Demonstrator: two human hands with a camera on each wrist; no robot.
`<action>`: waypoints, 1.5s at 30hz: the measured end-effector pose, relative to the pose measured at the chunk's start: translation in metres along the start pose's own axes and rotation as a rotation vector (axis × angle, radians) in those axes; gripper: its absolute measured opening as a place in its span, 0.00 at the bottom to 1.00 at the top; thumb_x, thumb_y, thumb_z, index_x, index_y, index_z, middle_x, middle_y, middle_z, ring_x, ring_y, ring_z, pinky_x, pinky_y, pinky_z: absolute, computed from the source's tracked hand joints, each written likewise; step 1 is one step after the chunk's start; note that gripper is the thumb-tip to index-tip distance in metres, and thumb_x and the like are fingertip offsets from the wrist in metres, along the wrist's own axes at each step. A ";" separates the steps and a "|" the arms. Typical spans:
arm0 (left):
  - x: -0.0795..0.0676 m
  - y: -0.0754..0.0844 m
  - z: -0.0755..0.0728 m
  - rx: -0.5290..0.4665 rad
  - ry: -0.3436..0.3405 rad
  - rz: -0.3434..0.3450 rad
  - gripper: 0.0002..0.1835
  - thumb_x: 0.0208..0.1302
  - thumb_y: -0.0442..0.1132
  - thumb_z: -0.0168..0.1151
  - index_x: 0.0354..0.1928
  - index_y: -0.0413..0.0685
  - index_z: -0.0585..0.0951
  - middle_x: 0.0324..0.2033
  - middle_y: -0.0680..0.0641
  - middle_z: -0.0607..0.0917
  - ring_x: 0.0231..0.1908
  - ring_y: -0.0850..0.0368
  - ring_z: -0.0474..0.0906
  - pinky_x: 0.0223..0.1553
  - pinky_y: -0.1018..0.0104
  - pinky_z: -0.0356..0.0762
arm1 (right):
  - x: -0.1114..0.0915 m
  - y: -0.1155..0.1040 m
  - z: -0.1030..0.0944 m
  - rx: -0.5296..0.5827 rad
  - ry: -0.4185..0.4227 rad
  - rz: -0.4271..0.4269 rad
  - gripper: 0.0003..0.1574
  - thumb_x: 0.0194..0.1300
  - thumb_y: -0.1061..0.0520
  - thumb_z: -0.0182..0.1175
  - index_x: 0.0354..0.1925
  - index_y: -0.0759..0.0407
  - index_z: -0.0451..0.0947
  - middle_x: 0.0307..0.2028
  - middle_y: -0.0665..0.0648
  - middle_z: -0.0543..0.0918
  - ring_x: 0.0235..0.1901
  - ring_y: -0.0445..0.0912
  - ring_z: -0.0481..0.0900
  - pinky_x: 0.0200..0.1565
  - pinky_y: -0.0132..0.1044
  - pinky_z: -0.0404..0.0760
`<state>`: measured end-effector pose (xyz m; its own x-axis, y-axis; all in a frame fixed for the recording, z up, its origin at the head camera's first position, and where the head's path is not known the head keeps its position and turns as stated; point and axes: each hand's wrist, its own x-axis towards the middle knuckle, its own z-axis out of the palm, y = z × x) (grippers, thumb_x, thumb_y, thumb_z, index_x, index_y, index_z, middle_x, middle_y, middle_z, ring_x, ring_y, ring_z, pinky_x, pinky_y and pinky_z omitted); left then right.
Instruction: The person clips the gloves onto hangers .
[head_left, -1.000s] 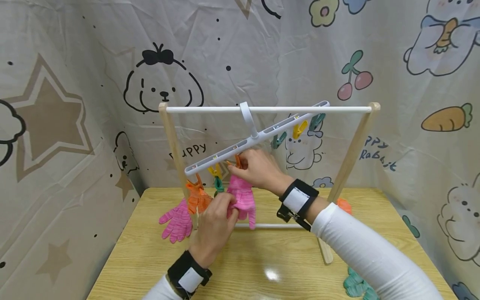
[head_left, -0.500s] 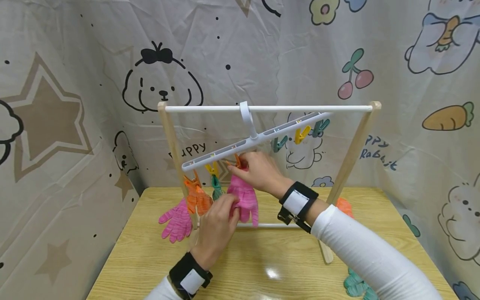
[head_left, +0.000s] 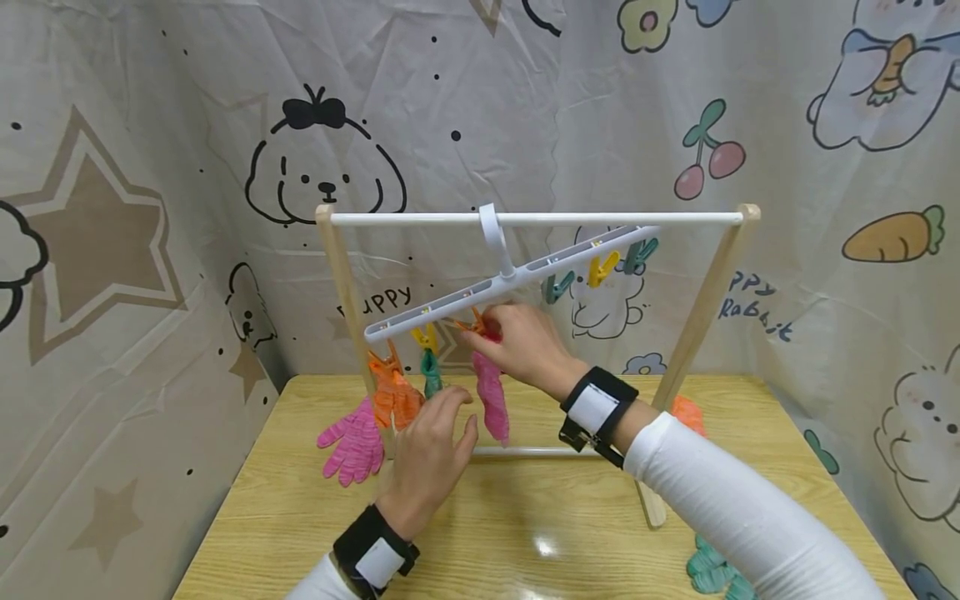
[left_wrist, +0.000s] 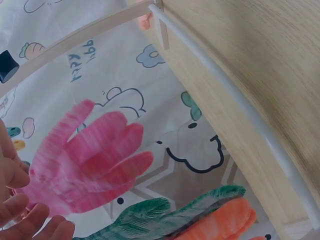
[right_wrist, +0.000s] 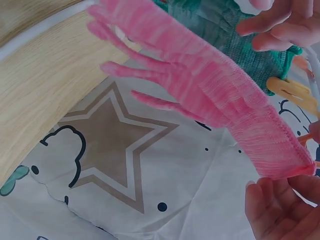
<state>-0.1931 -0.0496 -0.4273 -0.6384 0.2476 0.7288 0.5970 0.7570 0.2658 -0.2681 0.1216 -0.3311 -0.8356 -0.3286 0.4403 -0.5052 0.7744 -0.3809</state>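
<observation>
A pink glove [head_left: 491, 404] hangs by its cuff below the pale hanger [head_left: 442, 302], fingers down. My right hand [head_left: 528, 343] pinches that cuff beside an orange clothespin [head_left: 472, 322]; whether the clothespin bites on the cuff is hidden. To the left of the pink glove, my left hand [head_left: 429, 467] is apart from it, fingers loosely bent and holding nothing. An orange glove [head_left: 396, 395] and a green glove [head_left: 432, 372] hang from clothespins farther left. In the right wrist view the pink glove [right_wrist: 210, 90] stretches from fingertips to cuff, with my right fingers under the cuff.
The hanger hooks over the white rod [head_left: 622, 219] of a wooden rack and tilts, left end lower. Green and yellow clothespins [head_left: 603, 269] hang on its right half. On the table lie another pink glove [head_left: 352, 446], a green glove [head_left: 716, 571] and something orange [head_left: 687, 414].
My left hand has let go of the pink glove, which has swung and turned edge-on in the head view. My right hand stays at the cuff. The hanger's left end has risen slightly.
</observation>
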 end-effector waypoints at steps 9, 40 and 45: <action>-0.006 -0.003 0.000 -0.027 -0.031 -0.013 0.14 0.59 0.34 0.72 0.47 0.45 0.81 0.43 0.46 0.87 0.41 0.53 0.87 0.41 0.62 0.87 | -0.006 0.005 0.002 0.013 0.040 -0.042 0.19 0.69 0.44 0.63 0.42 0.58 0.84 0.31 0.53 0.83 0.27 0.44 0.78 0.27 0.31 0.75; -0.039 0.001 -0.005 -0.018 -0.066 -0.054 0.15 0.56 0.37 0.75 0.44 0.50 0.82 0.44 0.51 0.88 0.34 0.59 0.87 0.26 0.74 0.79 | -0.094 0.025 0.041 0.128 0.069 0.053 0.17 0.73 0.48 0.60 0.49 0.58 0.83 0.40 0.56 0.87 0.37 0.45 0.81 0.33 0.30 0.77; -0.041 0.000 -0.006 -0.014 -0.077 -0.066 0.14 0.57 0.38 0.74 0.45 0.50 0.82 0.44 0.50 0.88 0.27 0.62 0.84 0.20 0.81 0.69 | -0.103 0.027 0.045 0.116 0.056 0.061 0.15 0.71 0.49 0.62 0.48 0.57 0.84 0.41 0.55 0.87 0.37 0.45 0.81 0.34 0.31 0.77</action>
<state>-0.1638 -0.0638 -0.4535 -0.7117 0.2434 0.6590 0.5586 0.7649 0.3207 -0.2048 0.1518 -0.4234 -0.8539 -0.2493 0.4568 -0.4778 0.7234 -0.4983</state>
